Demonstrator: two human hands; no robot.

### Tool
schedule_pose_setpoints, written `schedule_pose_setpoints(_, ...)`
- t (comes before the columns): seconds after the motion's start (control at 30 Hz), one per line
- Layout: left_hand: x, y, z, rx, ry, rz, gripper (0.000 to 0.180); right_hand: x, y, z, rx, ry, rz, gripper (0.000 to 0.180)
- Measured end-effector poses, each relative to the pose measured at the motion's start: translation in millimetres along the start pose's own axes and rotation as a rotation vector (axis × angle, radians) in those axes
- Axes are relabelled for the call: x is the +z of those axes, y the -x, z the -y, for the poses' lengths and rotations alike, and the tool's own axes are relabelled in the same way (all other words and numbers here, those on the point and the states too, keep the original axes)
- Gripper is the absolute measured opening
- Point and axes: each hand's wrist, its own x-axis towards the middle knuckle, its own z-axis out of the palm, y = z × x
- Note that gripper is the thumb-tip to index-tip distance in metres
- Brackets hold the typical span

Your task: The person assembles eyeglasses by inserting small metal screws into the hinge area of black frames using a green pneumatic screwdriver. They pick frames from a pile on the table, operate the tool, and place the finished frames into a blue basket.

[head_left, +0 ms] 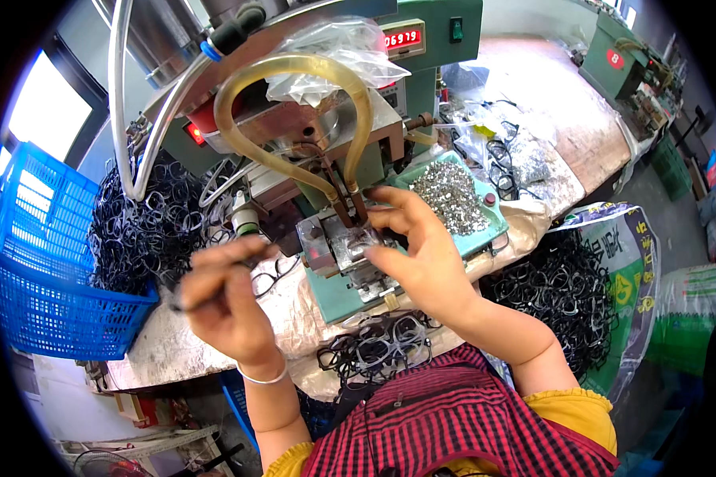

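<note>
My left hand (229,310) is raised left of the machine, smeared by motion. Its fingers are curled round a dark, blurred piece (250,249) whose kind I cannot make out. My right hand (426,253) reaches in at the right of the metal fixture (346,246), thumb and fingers apart around its edge; I see nothing held in it. Above the fixture the machine's dark prongs (350,208) point down, joined to a looped yellowish tube (227,103). A dark eyeglass frame (277,274) shows between my left hand and the fixture.
A green tray (497,226) of small shiny metal parts stands at the right. Eyeglass frames lie in a blue basket (64,310) at left, in a heap (382,346) at the front edge and in a printed sack (624,278) at right. Clear plastic (326,60) hangs over the machine.
</note>
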Motion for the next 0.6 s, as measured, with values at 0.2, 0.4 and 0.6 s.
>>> schedule_pose_setpoints(0.2, 23.4, 38.1, -2.0, 0.186, -0.269, 0.534, 0.023, -62.4, -23.2, -18.9, -0.253, 0.799, 0.105, 0.03)
schedule_pose_setpoints(0.4, 24.0, 43.5, 11.4, 0.206, -0.256, 0.61, 0.023, -140.7, -17.5, -87.1, -0.207, 1.307, -0.214, 0.027)
schedule_pose_setpoints(0.6, 17.7, 42.5, 13.7, 0.19, -0.237, 0.642, 0.025, -142.4, -22.5, -91.2, -0.309, 1.259, -0.283, 0.012)
